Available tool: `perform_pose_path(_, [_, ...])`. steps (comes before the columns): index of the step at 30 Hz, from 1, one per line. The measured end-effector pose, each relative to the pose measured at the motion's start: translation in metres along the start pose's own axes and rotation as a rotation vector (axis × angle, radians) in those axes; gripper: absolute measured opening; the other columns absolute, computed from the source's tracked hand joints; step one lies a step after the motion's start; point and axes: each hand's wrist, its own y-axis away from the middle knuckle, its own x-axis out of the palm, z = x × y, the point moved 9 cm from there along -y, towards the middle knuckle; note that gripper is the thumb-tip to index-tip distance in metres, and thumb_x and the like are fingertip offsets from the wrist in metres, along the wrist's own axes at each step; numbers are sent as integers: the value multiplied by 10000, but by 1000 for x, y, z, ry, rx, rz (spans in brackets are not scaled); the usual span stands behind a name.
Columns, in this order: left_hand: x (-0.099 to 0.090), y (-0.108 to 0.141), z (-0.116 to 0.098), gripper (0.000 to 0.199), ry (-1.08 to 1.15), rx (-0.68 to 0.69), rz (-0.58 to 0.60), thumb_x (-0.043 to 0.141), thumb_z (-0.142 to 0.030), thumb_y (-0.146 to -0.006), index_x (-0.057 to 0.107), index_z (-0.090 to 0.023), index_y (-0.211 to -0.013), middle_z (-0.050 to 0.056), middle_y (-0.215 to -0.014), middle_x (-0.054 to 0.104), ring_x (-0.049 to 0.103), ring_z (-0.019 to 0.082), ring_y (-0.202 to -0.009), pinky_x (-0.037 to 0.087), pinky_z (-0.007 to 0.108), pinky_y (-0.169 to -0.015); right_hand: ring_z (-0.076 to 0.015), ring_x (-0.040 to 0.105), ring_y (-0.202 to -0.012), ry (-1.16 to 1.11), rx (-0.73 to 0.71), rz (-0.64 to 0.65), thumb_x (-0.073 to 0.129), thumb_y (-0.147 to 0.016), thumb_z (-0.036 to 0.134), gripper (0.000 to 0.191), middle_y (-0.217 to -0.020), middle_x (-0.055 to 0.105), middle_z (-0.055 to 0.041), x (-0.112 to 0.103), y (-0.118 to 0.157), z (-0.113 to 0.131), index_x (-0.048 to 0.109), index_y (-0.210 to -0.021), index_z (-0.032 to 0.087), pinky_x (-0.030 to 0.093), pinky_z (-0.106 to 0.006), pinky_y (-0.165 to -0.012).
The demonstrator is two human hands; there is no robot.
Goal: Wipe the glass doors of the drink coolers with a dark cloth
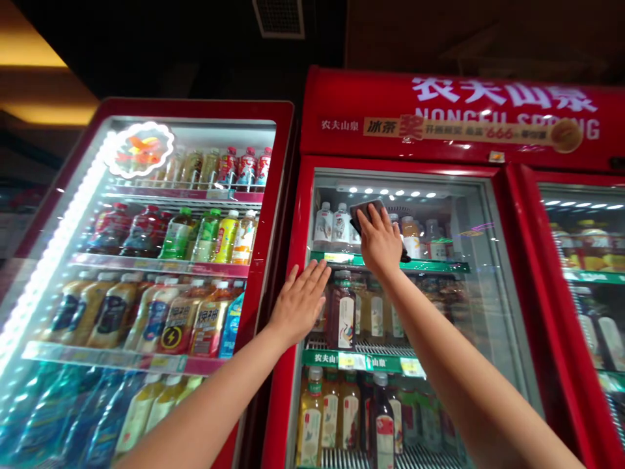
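Observation:
My right hand [381, 242] is raised to the glass door [481, 312] of the red drinks fridge. Under its fingers is a dark cloth [359, 212], held against the upper part of the pane; part of the cloth hangs out by the wrist side. Lower and to the left, my left hand [300, 303] lies flat with fingers stretched out, at the left edge of that door where the red frame [295, 241] meets the glass. It holds nothing. Behind the pane stand bottles [346, 312] on shelves with green front strips, partly hidden by my hands and forearms.
A second fridge [280, 195] with bright edge lights stands at the left, its shelves full of bottles. Another red-framed door [525, 228] adjoins at the right. Above runs a red header [390, 98] with white lettering and a paper strip [469, 130]. A vent [279, 17] is in the dark ceiling.

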Motion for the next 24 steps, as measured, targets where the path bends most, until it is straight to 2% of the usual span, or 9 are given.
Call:
perform_pose_path(2, [-1, 1, -14, 688, 25, 4, -9, 434, -298, -1019, 141, -205, -1635, 45, -1682, 285, 198, 203, -1572, 179, 450, -1292, -354, 272, -1537, 6, 42, -32, 394, -969, 176, 610, -1645, 370, -62, -3, 21, -11, 418, -1564, 306, 351, -646, -1148])
perform_pose_path(4, [0, -1, -27, 670, 39, 3, -18, 426, -330, -1025, 169, -194, -1630, 54, -1681, 287, 195, 210, -1573, 180, 461, -1291, -358, 258, -1541, 20, -18, -9, 427, -945, 157, 640, -1646, 370, -51, 0, 36, -6, 418, -1562, 329, 350, -641, -1151])
perform_pose_path(8, [7, -20, -53, 625, 54, 33, -22, 427, -391, -1032, 272, -176, -1598, 71, -1677, 298, 199, 230, -1573, 152, 489, -1294, -325, 251, -1548, 39, -191, 72, 420, -958, 153, 628, -1651, 364, -7, 6, 21, 4, 429, -1551, 359, 323, -611, -1186])
perform_pose_path(11, [12, -44, -68, 624, 64, 27, -25, 437, -393, -1030, 276, -174, -1591, 70, -1681, 290, 197, 234, -1573, 157, 496, -1291, -310, 269, -1543, 35, -179, 55, 391, -973, 161, 612, -1649, 367, -5, -1, -10, -22, 422, -1554, 350, 316, -613, -1191])
perform_pose_path(13, [13, -57, -73, 647, 73, 4, -38, 443, -381, -1027, 232, -181, -1605, 68, -1686, 278, 187, 232, -1576, 160, 499, -1290, -325, 284, -1536, 37, -95, 16, 382, -979, 175, 604, -1649, 367, -22, -9, -14, -52, 415, -1561, 330, 339, -624, -1172])
perform_pose_path(15, [12, -64, -76, 668, 87, -15, -49, 450, -371, -1024, 197, -191, -1615, 67, -1688, 273, 177, 230, -1578, 153, 499, -1292, -347, 298, -1527, 43, -2, -26, 384, -981, 193, 603, -1645, 375, -42, -16, 1, -79, 400, -1571, 318, 367, -632, -1145])
perform_pose_path(17, [12, -66, -76, 675, 99, -32, -49, 450, -364, -1023, 182, -193, -1619, 70, -1688, 273, 173, 232, -1579, 151, 501, -1292, -359, 296, -1526, 55, 21, -32, 404, -969, 184, 627, -1640, 384, -48, -18, 25, -90, 383, -1578, 329, 372, -636, -1137])
perform_pose_path(20, [15, -65, -78, 678, 100, -39, -37, 438, -341, -1024, 158, -195, -1624, 74, -1689, 271, 178, 239, -1578, 161, 515, -1288, -349, 265, -1540, 76, -79, 40, 425, -941, 134, 670, -1646, 371, -11, -13, 45, -82, 392, -1569, 368, 335, -628, -1170])
perform_pose_path(24, [21, -76, -91, 705, 103, -39, -38, 462, -325, -1013, 144, -199, -1629, 75, -1686, 275, 181, 240, -1577, 151, 515, -1293, -320, 259, -1547, 70, -166, 93, 372, -968, 127, 634, -1652, 356, 24, -13, 14, -83, 425, -1551, 370, 300, -619, -1203])
